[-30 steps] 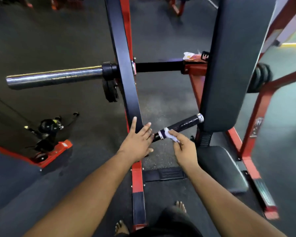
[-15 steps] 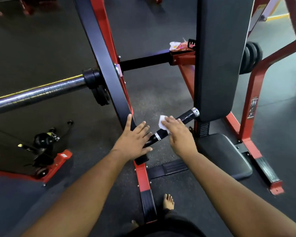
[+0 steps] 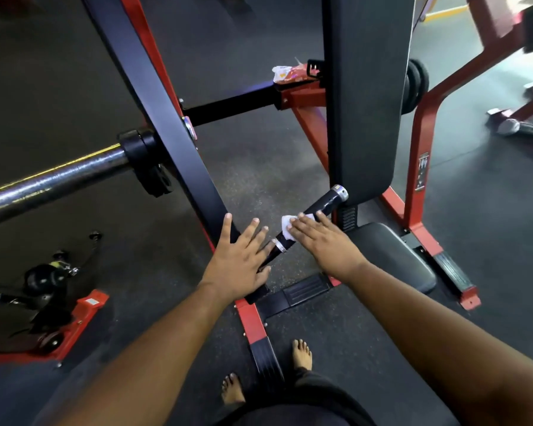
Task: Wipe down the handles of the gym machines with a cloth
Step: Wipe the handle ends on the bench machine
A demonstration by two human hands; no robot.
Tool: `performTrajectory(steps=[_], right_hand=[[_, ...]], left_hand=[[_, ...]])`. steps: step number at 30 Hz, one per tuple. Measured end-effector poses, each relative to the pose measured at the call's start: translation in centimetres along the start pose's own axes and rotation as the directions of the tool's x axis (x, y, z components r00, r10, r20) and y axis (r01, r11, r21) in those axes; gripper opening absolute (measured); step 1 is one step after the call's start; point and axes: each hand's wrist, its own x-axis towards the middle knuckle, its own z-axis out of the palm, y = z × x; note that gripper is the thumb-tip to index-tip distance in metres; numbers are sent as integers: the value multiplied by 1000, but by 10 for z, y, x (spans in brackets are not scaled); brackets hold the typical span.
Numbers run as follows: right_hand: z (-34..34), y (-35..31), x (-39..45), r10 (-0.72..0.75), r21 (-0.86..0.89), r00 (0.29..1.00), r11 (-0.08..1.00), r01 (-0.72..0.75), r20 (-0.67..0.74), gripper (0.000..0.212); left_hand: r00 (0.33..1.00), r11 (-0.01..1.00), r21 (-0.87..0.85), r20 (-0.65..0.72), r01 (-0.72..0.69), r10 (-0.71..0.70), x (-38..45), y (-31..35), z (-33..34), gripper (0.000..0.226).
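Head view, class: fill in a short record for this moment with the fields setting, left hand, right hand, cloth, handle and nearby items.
setting: gym floor, red and black machine frame
left hand: flat, fingers straight, resting on the black frame bar
right hand: fingers straight, pressing the cloth onto the handle
cloth: small, white, partly under the fingers
handle: black grip with silver end cap, slanting up toward the back pad
nearby items: steel bar at left, seat pad at right
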Motion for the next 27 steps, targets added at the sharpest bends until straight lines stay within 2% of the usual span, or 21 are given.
performTrajectory(steps=[5, 8, 10, 12, 18, 22, 24, 27], right_hand=[[-15, 22, 4, 221, 85, 973, 973, -215, -65, 65], [-22, 38, 5, 488, 217, 863, 864, -455, -133, 77], [-23, 42, 9, 563, 229, 822, 815, -532, -93, 74], [-18, 29, 15, 557, 256, 830, 809, -530, -41, 71], [10, -51, 7, 501, 466, 864, 777, -423, -50, 69], [6, -71, -16, 316, 514, 946, 824, -239, -67, 65], [-6, -56, -18, 389, 524, 913, 807, -272, -126, 62], [-19, -10, -1, 598, 497, 789, 732, -466, -141, 57]], left_hand=[[999, 999, 32, 48, 0, -2, 0, 0, -1, 64], [997, 998, 66, 76, 8, -13, 1, 1, -2, 65], [996, 998, 65, 85, 12, -18, 1, 1, -4, 65], [996, 998, 56, 91, 13, -18, 1, 1, -5, 65], [996, 999, 33, 87, 11, -14, 0, 1, -8, 65], [995, 999, 51, 97, 11, -16, 0, 0, -9, 65], [994, 998, 63, 105, 9, -16, 0, 1, -8, 66], [993, 998, 68, 112, 13, -20, 1, 2, -8, 66]])
